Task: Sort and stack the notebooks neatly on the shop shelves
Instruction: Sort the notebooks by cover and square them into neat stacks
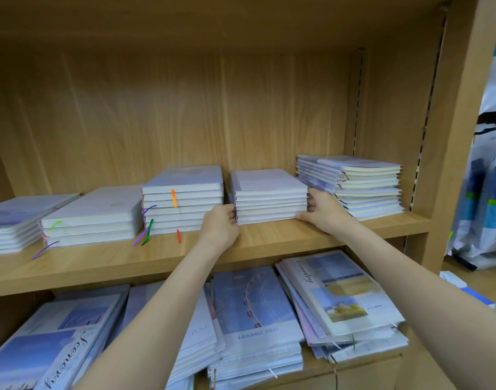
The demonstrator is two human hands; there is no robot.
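A stack of several pale notebooks (269,197) stands on the upper wooden shelf (269,237), right of centre. My left hand (220,225) grips its lower left corner, fingers curled against the side. My right hand (323,211) grips the stack's right side, thumb along the bottom front edge. To its left stands a taller stack with coloured ribbon markers (182,204). A wider, looser stack (359,187) sits to the right, against the shelf's side wall.
Two lower stacks (92,220) (16,223) lie at the left of the upper shelf. The lower shelf holds untidy piles of larger picture-cover notebooks (258,319) (342,302). Packaged goods (489,192) hang beyond the right upright.
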